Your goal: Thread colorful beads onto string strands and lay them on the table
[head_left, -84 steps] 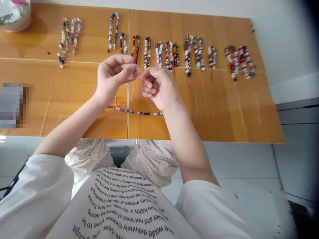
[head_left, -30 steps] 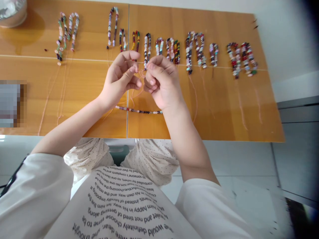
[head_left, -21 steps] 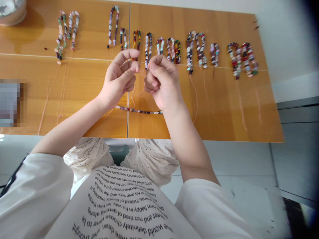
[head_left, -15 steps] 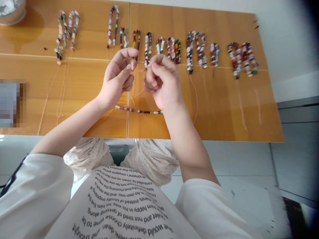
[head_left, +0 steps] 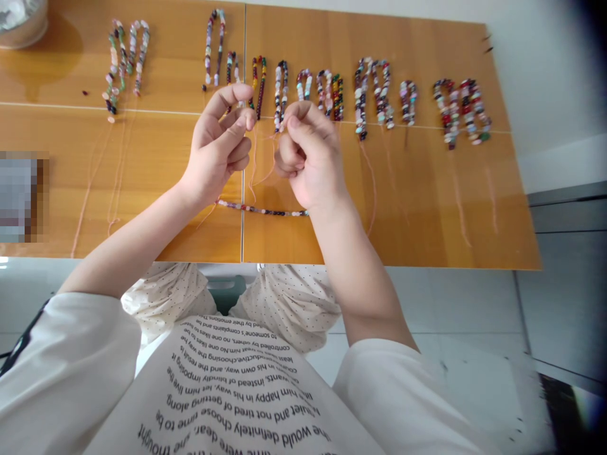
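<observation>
My left hand (head_left: pixel 219 146) is raised over the middle of the table, its thumb and fingers curled into a pinch. Facing it a short way off, my right hand (head_left: pixel 313 151) has its thumb pressed against the bent forefinger. What either pinch holds, if anything, is too fine to make out. Below the hands, a strand of small mixed-colour beads (head_left: pixel 265 211) stretches across the table, its right end hidden by my right wrist. A thin orange thread (head_left: pixel 255 158) hangs or lies in the gap between the hands; I cannot tell which.
Several bead strings (head_left: pixel 281 95) lie folded in a row along the far half of the wooden table (head_left: pixel 427 208). Pale orange threads (head_left: pixel 372 183) trail toward me from some of them. A bowl (head_left: pixel 21 25) stands at the far left corner, above a blurred-out object (head_left: pixel 18 199).
My left hand has shifted slightly left and up, widening the gap between the hands. My right hand has barely moved, and the bead strings lie as before.
</observation>
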`<move>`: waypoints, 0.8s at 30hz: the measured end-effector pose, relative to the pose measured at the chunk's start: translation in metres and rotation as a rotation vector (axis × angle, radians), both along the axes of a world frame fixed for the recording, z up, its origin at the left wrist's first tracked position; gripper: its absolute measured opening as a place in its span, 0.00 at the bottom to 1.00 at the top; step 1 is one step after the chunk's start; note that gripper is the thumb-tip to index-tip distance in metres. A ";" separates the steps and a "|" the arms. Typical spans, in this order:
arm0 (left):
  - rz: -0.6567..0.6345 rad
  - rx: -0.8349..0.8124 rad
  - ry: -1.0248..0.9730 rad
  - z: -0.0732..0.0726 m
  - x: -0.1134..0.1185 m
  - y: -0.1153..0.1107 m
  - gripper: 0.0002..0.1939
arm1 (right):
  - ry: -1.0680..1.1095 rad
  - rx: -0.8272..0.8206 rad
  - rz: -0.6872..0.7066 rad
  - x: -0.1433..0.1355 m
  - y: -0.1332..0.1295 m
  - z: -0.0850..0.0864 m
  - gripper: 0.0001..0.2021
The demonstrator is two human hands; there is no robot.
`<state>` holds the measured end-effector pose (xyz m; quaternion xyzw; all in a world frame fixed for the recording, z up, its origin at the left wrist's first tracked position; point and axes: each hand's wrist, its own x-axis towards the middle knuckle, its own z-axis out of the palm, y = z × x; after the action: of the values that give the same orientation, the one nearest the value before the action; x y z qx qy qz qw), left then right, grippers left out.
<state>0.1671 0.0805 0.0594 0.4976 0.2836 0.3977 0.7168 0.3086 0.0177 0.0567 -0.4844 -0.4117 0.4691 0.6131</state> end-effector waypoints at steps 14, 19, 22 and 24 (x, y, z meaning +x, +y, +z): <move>-0.016 0.004 -0.006 0.003 0.001 0.000 0.07 | 0.074 0.066 0.025 -0.001 -0.003 -0.001 0.13; -0.046 0.042 -0.071 0.001 0.001 0.000 0.09 | 0.054 0.124 0.020 0.003 0.000 -0.003 0.09; 0.022 0.037 0.043 0.002 0.001 0.000 0.08 | -0.022 0.131 0.051 0.005 0.001 -0.007 0.07; 0.053 0.032 0.087 0.003 0.001 0.000 0.07 | -0.081 0.149 0.055 0.006 0.002 -0.009 0.06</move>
<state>0.1684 0.0808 0.0625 0.5181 0.3213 0.3988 0.6851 0.3144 0.0194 0.0475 -0.4446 -0.4829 0.4338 0.6172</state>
